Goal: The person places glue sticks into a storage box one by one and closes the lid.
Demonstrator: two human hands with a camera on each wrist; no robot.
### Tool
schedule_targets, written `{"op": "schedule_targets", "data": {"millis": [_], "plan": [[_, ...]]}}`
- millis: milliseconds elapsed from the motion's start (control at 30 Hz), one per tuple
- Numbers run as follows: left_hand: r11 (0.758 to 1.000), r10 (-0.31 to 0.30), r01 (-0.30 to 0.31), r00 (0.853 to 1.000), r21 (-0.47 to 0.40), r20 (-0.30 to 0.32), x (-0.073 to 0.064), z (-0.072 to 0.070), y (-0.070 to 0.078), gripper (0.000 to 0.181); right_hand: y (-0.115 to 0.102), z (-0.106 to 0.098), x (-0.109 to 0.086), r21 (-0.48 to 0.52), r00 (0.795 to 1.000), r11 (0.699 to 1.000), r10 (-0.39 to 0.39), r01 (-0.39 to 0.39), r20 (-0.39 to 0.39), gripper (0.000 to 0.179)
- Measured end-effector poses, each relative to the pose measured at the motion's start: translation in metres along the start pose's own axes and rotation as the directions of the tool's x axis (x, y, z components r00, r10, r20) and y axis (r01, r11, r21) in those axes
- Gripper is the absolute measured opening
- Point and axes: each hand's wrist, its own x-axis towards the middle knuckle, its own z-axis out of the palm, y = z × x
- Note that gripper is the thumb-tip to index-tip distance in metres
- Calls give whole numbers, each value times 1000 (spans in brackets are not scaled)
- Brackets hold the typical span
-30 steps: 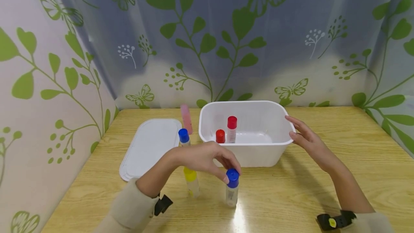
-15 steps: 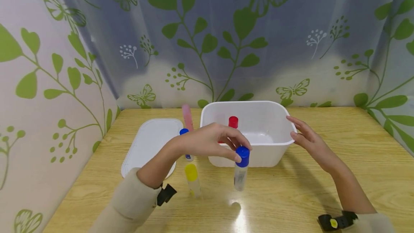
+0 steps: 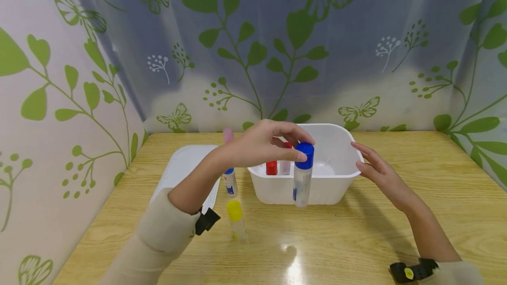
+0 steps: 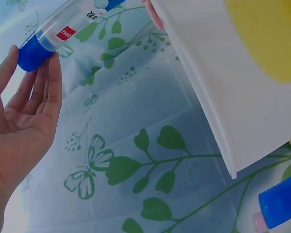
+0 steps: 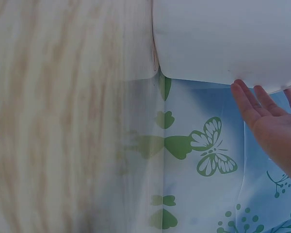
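My left hand point(image 3: 265, 144) pinches a clear glue bottle point(image 3: 302, 184) by its blue cap, with thumb on one side and fingers on the other. The bottle hangs off the table in front of the white bin point(image 3: 273, 191). In the left wrist view the left hand point(image 4: 29, 109) holds the cap end of the glue bottle point(image 4: 63, 31), which bears a red label. My right hand point(image 3: 382, 179) touches the bin's right rim with fingertips and thumb. Nearly straight fingers of the right hand point(image 5: 276, 121) meet the bin point(image 5: 223, 43) in the right wrist view.
Inside the bin stand two red-capped bottles point(image 3: 271, 168), partly hidden. A yellow-capped bottle point(image 3: 236, 219) and another blue-capped bottle point(image 3: 230, 184) stand on the table left of the bin. A white lid point(image 3: 186, 162) lies behind my left forearm, near a pink object point(image 3: 228, 135).
My left hand has lifted the blue-capped glue bottle off the table and carried it up and slightly right, towards the bin. The right hand has stayed at the rim.
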Motion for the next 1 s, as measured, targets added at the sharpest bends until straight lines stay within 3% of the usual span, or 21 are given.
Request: {"op": "schedule_targets", "data": {"millis": [233,467,700,1000], "plan": [[1000,26,-24,998,19,-57,11,-11,4,27,1,-1,1,-5,1000,1000,-5,5,0,49],[996,1,10,993,94,-120,22,-21,0,27,2,-1,0,3,1000,1000,-16,16,-4,49],[993,-42,57,988,99,-150,29,-25,-18,28,2,-1,1,-4,1000,1000,-20,20,-8,48],[989,-134,142,976,33,-174,32,-21,-51,29,1,0,1,-4,1000,1000,-9,9,-1,49]]}}
